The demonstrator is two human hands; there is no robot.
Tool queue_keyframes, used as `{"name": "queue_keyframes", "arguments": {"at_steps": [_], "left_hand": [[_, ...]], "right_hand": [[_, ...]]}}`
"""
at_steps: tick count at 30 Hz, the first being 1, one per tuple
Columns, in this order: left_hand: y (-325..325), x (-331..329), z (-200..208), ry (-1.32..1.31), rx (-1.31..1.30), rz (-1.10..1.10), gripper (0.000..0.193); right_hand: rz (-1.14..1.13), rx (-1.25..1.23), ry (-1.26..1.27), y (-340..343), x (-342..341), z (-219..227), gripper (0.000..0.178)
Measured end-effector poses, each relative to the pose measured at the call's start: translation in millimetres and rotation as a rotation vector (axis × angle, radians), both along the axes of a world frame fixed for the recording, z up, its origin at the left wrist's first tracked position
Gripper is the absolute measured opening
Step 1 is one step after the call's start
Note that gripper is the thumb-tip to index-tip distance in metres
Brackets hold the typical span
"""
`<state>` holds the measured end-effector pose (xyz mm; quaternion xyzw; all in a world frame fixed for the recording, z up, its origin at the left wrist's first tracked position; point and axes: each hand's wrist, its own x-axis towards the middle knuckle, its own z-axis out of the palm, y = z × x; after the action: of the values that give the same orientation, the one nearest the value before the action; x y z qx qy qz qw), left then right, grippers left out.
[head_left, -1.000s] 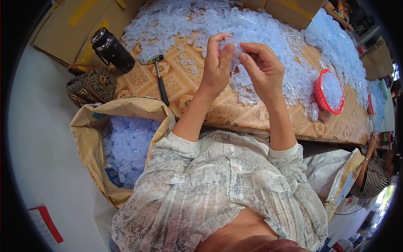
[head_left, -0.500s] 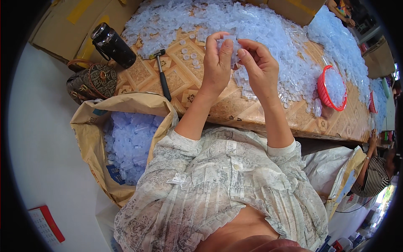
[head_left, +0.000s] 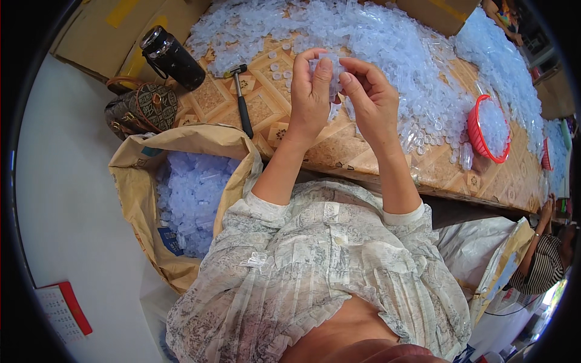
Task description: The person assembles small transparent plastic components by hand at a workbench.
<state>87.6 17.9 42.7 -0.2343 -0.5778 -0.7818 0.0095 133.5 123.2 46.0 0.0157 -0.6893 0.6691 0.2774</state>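
Above the near part of the table, my left hand (head_left: 313,91) is closed round a small clear plastic piece (head_left: 332,63), thumb on its near face. My right hand (head_left: 370,94) pinches the same piece from the other side with thumb and fingertips. Its exact shape is partly covered by my fingers. Behind and beside both hands spreads a big heap of clear, bluish plastic pieces (head_left: 399,72). Small round clear discs (head_left: 276,75) lie on the table left of my left hand, and more are scattered right of my right forearm.
A hammer (head_left: 241,103), a black bottle (head_left: 175,60) and a brown patterned bag (head_left: 142,109) occupy the table's left. An open paper sack (head_left: 130,181) of plastic pieces stands at my left. To the right are a red basket (head_left: 476,130), a white sack (head_left: 466,242) and another person (head_left: 538,260).
Both hands stay at the clear piece, with the fingers shifting only slightly on it. The whole view has turned a little, so the table things appear farther right.
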Motion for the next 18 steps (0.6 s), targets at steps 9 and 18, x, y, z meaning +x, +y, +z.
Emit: {"name": "queue_keyframes", "arguments": {"at_steps": [9,18], "left_hand": [[15.4,0.3,-1.1,-0.034,-0.004,-0.014,0.029],[23.1,-9.7,-10.6,-0.086,0.058,-0.199,0.031]], "right_hand": [[0.004,-0.169,0.029,5.3,9.6,5.8,0.021],[0.082,-0.261,-0.029,28.6,5.6,4.8,0.019]]}}
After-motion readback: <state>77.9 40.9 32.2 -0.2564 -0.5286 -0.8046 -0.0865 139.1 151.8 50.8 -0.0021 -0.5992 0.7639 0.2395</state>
